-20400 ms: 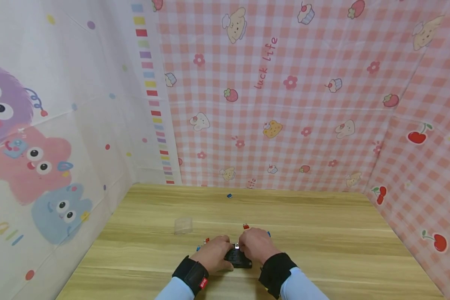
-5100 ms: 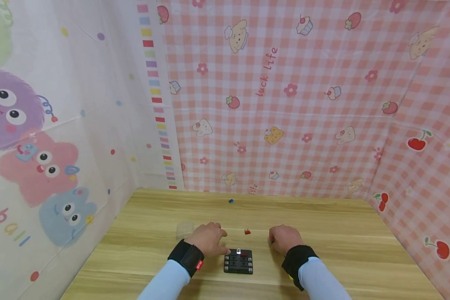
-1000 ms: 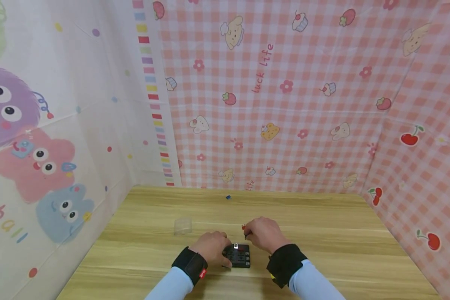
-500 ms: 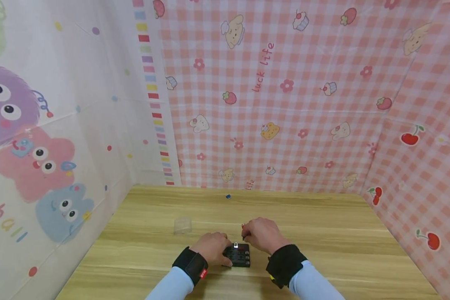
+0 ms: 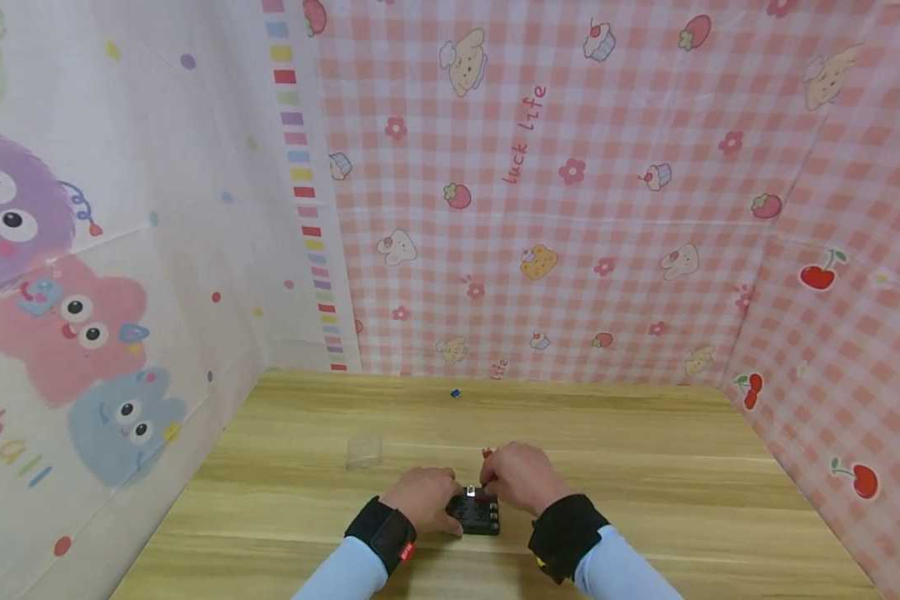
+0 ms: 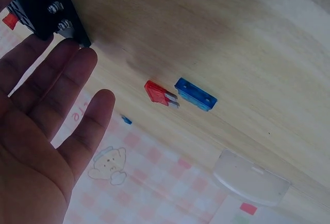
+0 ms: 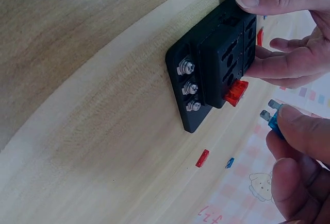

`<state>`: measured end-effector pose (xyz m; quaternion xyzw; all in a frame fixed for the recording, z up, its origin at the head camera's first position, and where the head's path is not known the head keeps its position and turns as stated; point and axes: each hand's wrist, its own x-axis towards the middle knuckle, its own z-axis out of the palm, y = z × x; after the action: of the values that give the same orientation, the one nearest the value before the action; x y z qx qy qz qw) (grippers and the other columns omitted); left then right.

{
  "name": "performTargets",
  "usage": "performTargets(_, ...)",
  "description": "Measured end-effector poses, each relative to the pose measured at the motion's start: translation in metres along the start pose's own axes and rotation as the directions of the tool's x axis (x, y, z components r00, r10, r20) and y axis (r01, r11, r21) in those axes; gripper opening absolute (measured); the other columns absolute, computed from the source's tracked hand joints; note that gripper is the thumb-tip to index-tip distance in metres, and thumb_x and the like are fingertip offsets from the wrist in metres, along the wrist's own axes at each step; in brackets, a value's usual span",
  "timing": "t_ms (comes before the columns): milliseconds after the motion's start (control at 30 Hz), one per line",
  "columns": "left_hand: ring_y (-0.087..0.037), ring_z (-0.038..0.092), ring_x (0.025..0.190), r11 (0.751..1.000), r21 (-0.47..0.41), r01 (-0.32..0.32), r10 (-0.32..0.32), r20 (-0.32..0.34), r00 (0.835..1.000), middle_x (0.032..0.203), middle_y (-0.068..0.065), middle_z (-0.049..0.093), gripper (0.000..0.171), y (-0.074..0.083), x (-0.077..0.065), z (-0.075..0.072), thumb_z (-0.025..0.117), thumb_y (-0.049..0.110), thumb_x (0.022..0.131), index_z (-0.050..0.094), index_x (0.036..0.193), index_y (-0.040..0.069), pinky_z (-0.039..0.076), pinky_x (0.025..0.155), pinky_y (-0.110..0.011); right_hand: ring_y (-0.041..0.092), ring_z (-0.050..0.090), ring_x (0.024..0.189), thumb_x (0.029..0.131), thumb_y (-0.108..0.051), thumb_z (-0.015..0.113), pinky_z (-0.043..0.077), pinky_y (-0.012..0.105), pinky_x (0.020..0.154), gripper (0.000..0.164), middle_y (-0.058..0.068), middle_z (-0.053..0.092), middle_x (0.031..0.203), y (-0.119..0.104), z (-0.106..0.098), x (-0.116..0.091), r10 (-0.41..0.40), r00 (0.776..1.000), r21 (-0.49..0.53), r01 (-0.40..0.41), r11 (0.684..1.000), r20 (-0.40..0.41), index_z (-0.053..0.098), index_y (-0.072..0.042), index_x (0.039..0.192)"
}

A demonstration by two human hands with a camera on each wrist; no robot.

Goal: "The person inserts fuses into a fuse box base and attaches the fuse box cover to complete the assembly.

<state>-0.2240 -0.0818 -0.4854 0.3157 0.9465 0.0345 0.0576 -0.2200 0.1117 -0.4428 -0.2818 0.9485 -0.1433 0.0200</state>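
A black fuse block [image 5: 477, 515] lies on the table, with screw terminals along its edges and a red blade fuse [image 7: 236, 93] seated in one end. My left hand [image 5: 423, 498] holds the block's left side, thumb in front and fingertips behind. Just off the end with the seated fuse, my right hand [image 5: 527, 477] pinches a blue blade fuse [image 7: 275, 124], metal prongs facing the block and apart from it in the right wrist view. Below my left hand in its wrist view lie a red fuse [image 6: 158, 93] and a blue fuse [image 6: 196, 94].
Behind the right hand another red fuse [image 5: 487, 452] lies on the wooden table [image 5: 645, 467]. Farther back is a small blue fuse [image 5: 455, 393]. A clear plastic cover [image 5: 364, 452] rests at back left. Patterned cloth walls [image 5: 555, 208] enclose the table.
About five seconds ago my right hand was farther right and my left stood at the block's back-left corner. Over the last second, my right hand has come down closer to the block's back edge.
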Motion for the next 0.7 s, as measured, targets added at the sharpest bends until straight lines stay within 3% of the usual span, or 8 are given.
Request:
performTargets(400,-0.004,0.051,0.073,1.000,0.016,-0.010,0.010,-0.012,1.000,0.086,0.008,0.059,0.045,0.001,0.001,-0.001,0.085,0.047,0.073,0.077,0.104,0.016,0.047,0.071,-0.026,0.006,0.053,0.070,0.082,-0.013,0.080,0.046,0.030,0.068,0.004,-0.015,0.066,0.075,-0.001,0.006,-0.002,-0.050,0.998,-0.011,0.049,0.999,-0.039,0.079,-0.017,0.083)
performTargets(700,-0.004,0.049,0.073,1.000,-0.008,-0.003,0.003,0.007,1.000,0.087,0.008,0.058,0.046,0.002,0.000,-0.003,0.085,0.046,0.074,0.076,0.107,0.015,0.045,0.072,-0.025,0.002,0.053,0.068,0.084,-0.012,0.079,0.046,0.028,0.068,0.007,-0.016,0.065,0.074,-0.001,0.012,-0.002,-0.055,0.998,-0.012,0.055,0.998,0.003,0.078,-0.018,0.080)
